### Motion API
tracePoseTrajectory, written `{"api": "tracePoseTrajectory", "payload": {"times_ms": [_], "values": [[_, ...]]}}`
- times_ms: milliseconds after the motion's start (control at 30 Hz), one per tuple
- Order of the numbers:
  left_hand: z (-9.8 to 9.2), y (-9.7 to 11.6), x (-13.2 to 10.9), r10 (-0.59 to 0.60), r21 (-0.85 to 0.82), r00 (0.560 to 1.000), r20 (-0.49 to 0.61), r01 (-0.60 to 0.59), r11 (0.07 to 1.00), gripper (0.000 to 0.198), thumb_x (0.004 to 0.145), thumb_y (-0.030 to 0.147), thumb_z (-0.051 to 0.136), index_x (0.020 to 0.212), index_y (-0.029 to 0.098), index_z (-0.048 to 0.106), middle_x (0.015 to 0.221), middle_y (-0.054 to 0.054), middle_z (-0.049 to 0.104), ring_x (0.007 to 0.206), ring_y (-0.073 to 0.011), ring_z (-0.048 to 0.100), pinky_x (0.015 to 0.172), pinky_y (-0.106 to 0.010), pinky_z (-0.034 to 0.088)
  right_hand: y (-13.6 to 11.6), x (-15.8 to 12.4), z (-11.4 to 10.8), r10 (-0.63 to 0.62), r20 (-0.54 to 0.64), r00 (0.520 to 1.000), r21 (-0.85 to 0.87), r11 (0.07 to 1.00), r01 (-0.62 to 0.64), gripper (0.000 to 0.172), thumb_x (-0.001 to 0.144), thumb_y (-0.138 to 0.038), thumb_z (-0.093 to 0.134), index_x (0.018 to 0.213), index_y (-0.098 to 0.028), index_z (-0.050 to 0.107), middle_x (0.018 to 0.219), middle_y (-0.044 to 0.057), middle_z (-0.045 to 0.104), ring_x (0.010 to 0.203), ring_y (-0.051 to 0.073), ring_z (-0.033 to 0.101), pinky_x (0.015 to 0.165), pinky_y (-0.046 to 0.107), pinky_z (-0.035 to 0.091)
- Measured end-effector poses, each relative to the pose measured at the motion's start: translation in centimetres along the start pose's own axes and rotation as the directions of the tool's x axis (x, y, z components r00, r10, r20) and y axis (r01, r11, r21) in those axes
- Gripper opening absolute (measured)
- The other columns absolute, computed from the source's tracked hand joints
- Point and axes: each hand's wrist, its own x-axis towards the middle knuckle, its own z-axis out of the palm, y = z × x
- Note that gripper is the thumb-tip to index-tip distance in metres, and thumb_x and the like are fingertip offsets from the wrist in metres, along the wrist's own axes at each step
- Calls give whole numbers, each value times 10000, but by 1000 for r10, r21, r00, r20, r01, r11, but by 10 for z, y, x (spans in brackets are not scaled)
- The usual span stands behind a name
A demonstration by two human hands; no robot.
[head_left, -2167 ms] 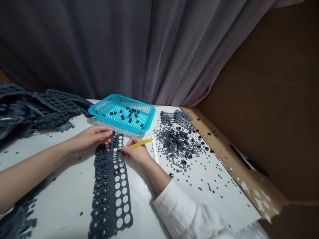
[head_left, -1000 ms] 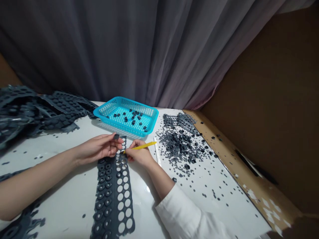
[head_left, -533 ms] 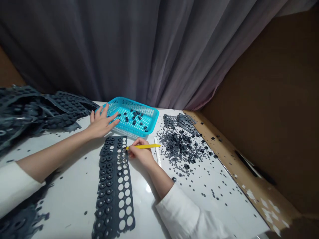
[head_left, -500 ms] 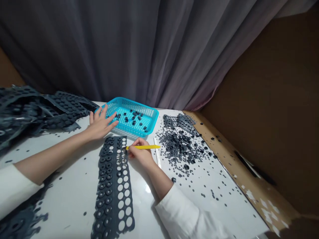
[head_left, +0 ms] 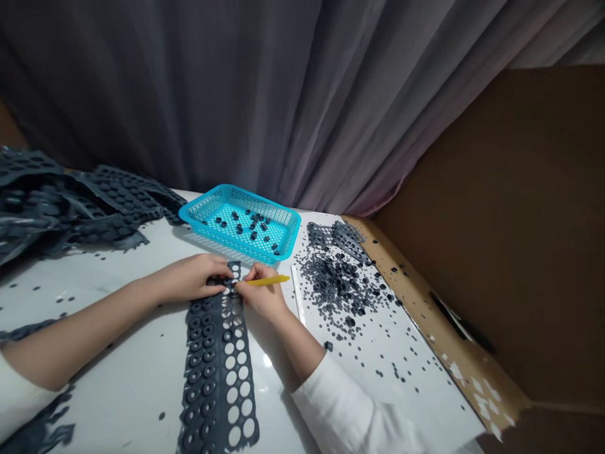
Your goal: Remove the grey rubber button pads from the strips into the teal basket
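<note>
Honestly, the dark sheet (head_left: pixel 220 378) is best pinned flat by the left hand (head_left: pixel 201 276), close to the yellow tool (head_left: pixel 269 280) gripped in the right hand (head_left: pixel 263 295); whether anything's pinched in the curled left one can't be told. It's laid out under and nearside of both, raised rings leftward, open holes rightward.

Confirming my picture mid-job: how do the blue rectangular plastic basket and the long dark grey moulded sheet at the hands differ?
The blue rectangular plastic basket has raised walls; the long dark grey moulded sheet lies flat. The basket holds small loose black pieces; the sheet carries rows of rings. Both have openings and rest on the white table.
</note>
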Motion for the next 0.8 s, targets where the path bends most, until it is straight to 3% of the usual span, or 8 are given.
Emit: {"api": "tracePoseTrajectory", "payload": {"times_ms": [233,333,533,800], "values": [[16,12,1,-44,187,999,-17,46,981,256,878,124,473,882,163,726,903,-101,703,831,-236,671,742,-318,513,-33,7,9,9,1,1000,-328,945,-8,280,576,-129,676,505,-199,415,445,-84,403,468,82,376,452,211,252],[21,14,1,-53,213,998,-31,58,975,287,881,71,433,881,137,712,898,-114,705,834,-253,679,751,-348,528,-31,8,6,26,26,999,-252,968,-18,270,589,-117,667,531,-200,417,452,-89,410,458,80,404,447,200,271],[20,11,-1,-15,241,1000,9,13,970,319,867,10,432,984,131,703,977,-118,713,926,-260,675,820,-368,530,-22,15,-7,233,142,962,-47,972,-229,221,649,-119,620,604,-211,425,452,-77,500,403,101,497,422,201,379],[34,-1,3,-12,279,999,-37,21,960,329,863,9,395,960,123,688,945,-137,704,908,-266,656,821,-386,525,-29,7,-4,76,108,991,-162,985,-58,226,609,-100,632,593,-200,430,487,-84,474,473,89,473,462,193,310]]}}
